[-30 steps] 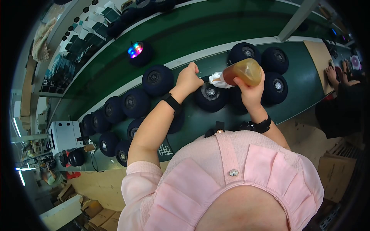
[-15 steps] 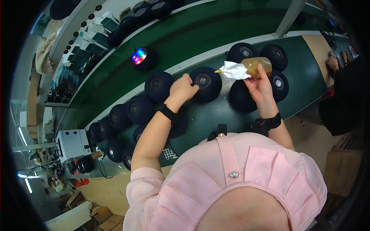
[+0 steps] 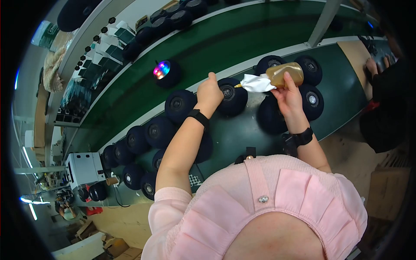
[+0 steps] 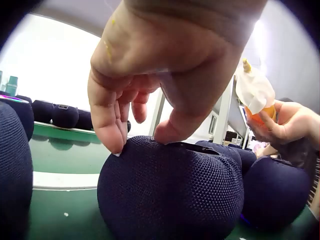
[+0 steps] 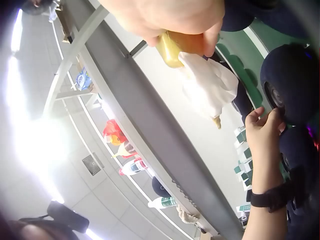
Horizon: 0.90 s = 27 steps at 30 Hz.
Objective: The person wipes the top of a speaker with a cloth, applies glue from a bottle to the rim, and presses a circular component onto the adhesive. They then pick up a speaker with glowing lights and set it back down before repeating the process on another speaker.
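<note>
My left hand (image 3: 209, 94) holds the near rim of a dark navy, fabric-covered round speaker (image 4: 170, 192). In the left wrist view its thumb sits at the speaker's top opening and a fingertip touches the outer fabric. My right hand (image 3: 290, 99) grips a squeeze bottle (image 3: 296, 70) of amber liquid, lying nearly level. White cloth (image 3: 256, 83) is wrapped round the bottle's neck, and its yellow nozzle (image 3: 238, 86) points left over that speaker's ring face. Another round speaker (image 3: 271, 115) stands below the bottle, beside my right hand.
More round speakers (image 3: 158, 132) line the green bench (image 3: 229, 138) to the left, others (image 3: 311, 100) stand at right. One speaker with coloured lights (image 3: 162, 71) sits on the green strip behind. A white machine (image 3: 84, 169) occupies the far left. Another person's hands (image 3: 372, 66) are at far right.
The bottle went from tilted over the speaker to nearly level, first rightward, then slightly left again. The speaker by my left hand shifted back and slightly left, away from its neighbour.
</note>
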{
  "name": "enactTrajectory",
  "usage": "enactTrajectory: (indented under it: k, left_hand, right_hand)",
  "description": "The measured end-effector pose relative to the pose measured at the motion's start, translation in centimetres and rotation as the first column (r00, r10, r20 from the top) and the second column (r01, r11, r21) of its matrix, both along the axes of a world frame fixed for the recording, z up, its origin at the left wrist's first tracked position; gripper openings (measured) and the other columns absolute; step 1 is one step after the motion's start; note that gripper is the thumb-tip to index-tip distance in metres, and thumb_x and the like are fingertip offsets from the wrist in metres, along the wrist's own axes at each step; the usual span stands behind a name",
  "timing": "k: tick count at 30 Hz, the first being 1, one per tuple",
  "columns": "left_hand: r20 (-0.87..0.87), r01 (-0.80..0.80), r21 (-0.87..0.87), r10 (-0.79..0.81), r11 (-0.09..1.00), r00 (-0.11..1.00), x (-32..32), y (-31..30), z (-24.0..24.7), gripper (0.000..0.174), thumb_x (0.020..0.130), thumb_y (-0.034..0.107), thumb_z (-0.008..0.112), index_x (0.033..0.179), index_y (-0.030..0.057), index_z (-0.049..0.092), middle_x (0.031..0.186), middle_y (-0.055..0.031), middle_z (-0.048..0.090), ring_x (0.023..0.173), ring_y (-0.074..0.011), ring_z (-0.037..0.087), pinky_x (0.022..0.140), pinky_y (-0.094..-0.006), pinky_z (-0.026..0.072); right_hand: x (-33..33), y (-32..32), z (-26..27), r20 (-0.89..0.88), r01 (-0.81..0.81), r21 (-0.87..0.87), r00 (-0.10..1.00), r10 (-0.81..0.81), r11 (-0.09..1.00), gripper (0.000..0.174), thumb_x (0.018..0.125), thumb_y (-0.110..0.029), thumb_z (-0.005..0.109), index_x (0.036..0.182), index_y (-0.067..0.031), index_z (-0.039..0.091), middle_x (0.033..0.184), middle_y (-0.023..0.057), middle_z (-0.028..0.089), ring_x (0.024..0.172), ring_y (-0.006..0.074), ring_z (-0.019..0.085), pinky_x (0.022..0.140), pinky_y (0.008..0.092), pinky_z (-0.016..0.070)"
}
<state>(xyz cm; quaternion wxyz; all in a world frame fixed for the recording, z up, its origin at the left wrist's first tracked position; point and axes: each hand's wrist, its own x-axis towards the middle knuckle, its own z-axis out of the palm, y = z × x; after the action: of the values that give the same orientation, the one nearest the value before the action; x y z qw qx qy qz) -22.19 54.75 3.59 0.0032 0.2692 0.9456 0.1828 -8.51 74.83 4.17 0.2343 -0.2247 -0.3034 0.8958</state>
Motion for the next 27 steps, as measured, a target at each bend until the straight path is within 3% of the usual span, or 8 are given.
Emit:
enactTrajectory:
  k: [5, 7, 8, 11, 14, 21, 23, 27]
  left_hand:
    - [0.035, -0.059, 0.09, 0.056, 0.994, 0.998, -1.9, -1.4, -0.8, 0.033, 0.06, 0.0, 0.062, 0.088, 0.0013, 0.045, 0.069, -0.0176, 0.06, 0.065, -0.0333, 0.062, 0.061, -0.0392, 0.0505]
    - [0.337, -0.209, 0.162, 0.145, 0.964, 0.93, -2.4, -1.5, -0.8, 0.031, 0.06, -0.003, 0.061, 0.085, 0.0028, 0.042, 0.064, -0.0118, 0.057, 0.055, -0.0246, 0.06, 0.048, -0.0333, 0.0498]
    - [0.358, -0.218, 0.174, 0.145, 0.96, 0.922, -2.3, -1.6, -0.6, 0.032, 0.061, -0.004, 0.06, 0.085, 0.0034, 0.04, 0.062, -0.008, 0.055, 0.05, -0.0178, 0.058, 0.041, -0.0286, 0.0476]
    - [0.44, -0.243, 0.208, 0.131, 0.948, 0.888, -1.8, -1.6, -0.2, 0.034, 0.061, -0.003, 0.061, 0.086, 0.003, 0.04, 0.062, -0.0084, 0.056, 0.05, -0.0179, 0.058, 0.043, -0.0287, 0.0484]
    - [0.45, -0.244, 0.227, 0.12, 0.943, 0.885, -1.9, -2.0, -0.7, 0.035, 0.061, -0.003, 0.061, 0.087, 0.0029, 0.039, 0.061, -0.0083, 0.057, 0.049, -0.0173, 0.058, 0.043, -0.0283, 0.0478]
    - [0.429, -0.228, 0.259, 0.1, 0.938, 0.898, -1.8, -2.2, -1.3, 0.033, 0.062, -0.004, 0.061, 0.086, 0.0033, 0.039, 0.061, -0.0084, 0.058, 0.049, -0.0168, 0.058, 0.043, -0.0277, 0.0464]
    - [0.415, -0.238, 0.241, 0.122, 0.941, 0.902, -1.8, -2.0, -1.4, 0.034, 0.062, 0.0, 0.063, 0.087, 0.0027, 0.041, 0.061, -0.0097, 0.058, 0.053, -0.0225, 0.06, 0.052, -0.0333, 0.0468]
    - [0.379, -0.215, 0.232, 0.116, 0.949, 0.918, -1.9, -2.3, -1.6, 0.033, 0.062, 0.0, 0.063, 0.087, 0.0031, 0.041, 0.061, -0.0095, 0.058, 0.054, -0.0226, 0.06, 0.053, -0.0333, 0.0469]
  right_hand:
    - [-2.6, -1.4, 0.1, -0.048, 0.064, 0.219, 0.997, -0.055, 0.974, 0.03, 0.081, -0.01, 0.067, 0.106, -0.0023, 0.053, 0.098, 0.0098, 0.06, 0.086, 0.0208, 0.063, 0.065, 0.032, 0.0567]
    - [-3.7, -1.7, -0.2, -0.104, 0.069, 0.299, 0.994, -0.04, 0.952, 0.039, 0.079, -0.009, 0.069, 0.112, -0.002, 0.05, 0.101, 0.0101, 0.059, 0.087, 0.0201, 0.063, 0.064, 0.0325, 0.0572]
    - [-4.3, -1.9, -0.3, -0.107, 0.07, 0.298, 0.993, -0.039, 0.952, 0.039, 0.079, -0.009, 0.069, 0.112, -0.002, 0.05, 0.101, 0.0101, 0.059, 0.087, 0.0201, 0.063, 0.064, 0.0325, 0.0572]
    - [-5.7, -2.4, -1.3, -0.107, 0.038, 0.37, 0.994, 0.002, 0.928, 0.05, 0.077, -0.008, 0.071, 0.118, -0.001, 0.044, 0.107, 0.0095, 0.057, 0.093, 0.0187, 0.06, 0.074, 0.0323, 0.0547]
    - [-6.4, -3.3, -2.1, -0.105, 0.111, 0.547, 0.992, -0.064, 0.83, 0.058, 0.074, -0.009, 0.075, 0.12, 0.0004, 0.041, 0.11, 0.0079, 0.056, 0.102, 0.0158, 0.054, 0.091, 0.0287, 0.0429]
    - [-6.7, -4.6, -2.0, -0.133, 0.127, 0.587, 0.989, -0.059, 0.8, 0.061, 0.072, -0.01, 0.077, 0.12, 0.0003, 0.04, 0.11, 0.0081, 0.055, 0.101, 0.0155, 0.054, 0.09, 0.029, 0.0442]
    - [-6.8, -4.6, -2.1, -0.126, 0.135, 0.629, 0.989, -0.072, 0.766, 0.062, 0.072, -0.011, 0.077, 0.12, 0.0005, 0.039, 0.11, 0.0084, 0.056, 0.101, 0.0155, 0.055, 0.09, 0.0292, 0.0442]
    - [-6.4, -5.4, -1.6, -0.157, 0.163, 0.669, 0.985, -0.076, 0.725, 0.063, 0.072, -0.011, 0.077, 0.12, 0.0006, 0.039, 0.11, 0.0087, 0.056, 0.101, 0.0156, 0.055, 0.089, 0.0291, 0.0446]
